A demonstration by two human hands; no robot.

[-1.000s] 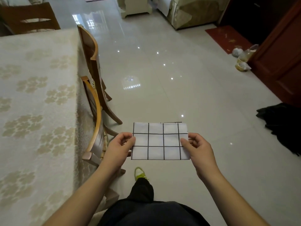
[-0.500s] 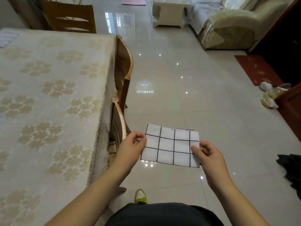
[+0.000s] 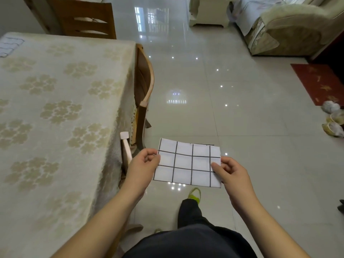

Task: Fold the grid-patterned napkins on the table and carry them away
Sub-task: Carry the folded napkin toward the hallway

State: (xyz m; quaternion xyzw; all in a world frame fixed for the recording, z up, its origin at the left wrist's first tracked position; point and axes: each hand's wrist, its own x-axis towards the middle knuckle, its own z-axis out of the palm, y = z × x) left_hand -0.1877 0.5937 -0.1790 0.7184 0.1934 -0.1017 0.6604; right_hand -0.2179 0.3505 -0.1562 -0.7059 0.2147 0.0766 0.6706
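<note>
I hold a folded white napkin with a black grid (image 3: 188, 162) flat in the air over the floor, to the right of the table. My left hand (image 3: 142, 164) pinches its left edge and my right hand (image 3: 229, 171) pinches its right edge. A second grid-patterned napkin (image 3: 8, 46) lies at the far left corner of the table (image 3: 61, 112), partly cut off by the frame edge.
Wooden chairs (image 3: 144, 90) stand tucked against the table's right side and another chair (image 3: 83, 21) at its far end. Glossy tiled floor stretches ahead. A sofa (image 3: 290, 28) and low white cabinet (image 3: 208, 12) stand at the back, a red mat (image 3: 318, 82) and slippers (image 3: 333, 118) at right.
The view has swung left and up, bringing more of the table and the far napkin into sight. Both hands still hold the folded napkin, now tilted slightly.
</note>
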